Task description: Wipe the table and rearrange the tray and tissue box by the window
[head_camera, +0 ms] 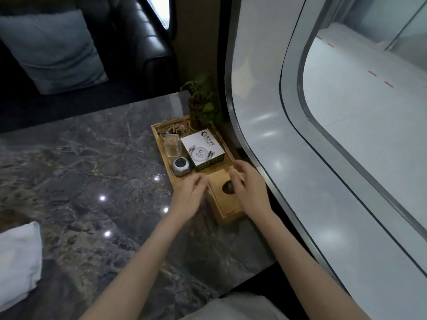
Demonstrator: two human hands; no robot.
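A wooden tray (155,132) lies on the dark marble table (87,172) beside the window. A wooden tissue box (225,205) with an oval slot sits against the tray's near end. My left hand (188,195) hovers at the box's left edge, fingers spread, holding nothing. Over the box's right side is my right hand (248,188), open, partly hiding the slot. I cannot tell whether either hand touches the box. A folded white cloth (18,259) rests at the table's near left edge.
The tray carries a glass ashtray (174,129) with butts, a clear toothpick holder (172,146), a grey round device (181,166), a white printed box (203,150) and a potted plant (201,105). The curved window frame (251,112) runs along the right. A black sofa with a cushion (53,49) stands beyond.
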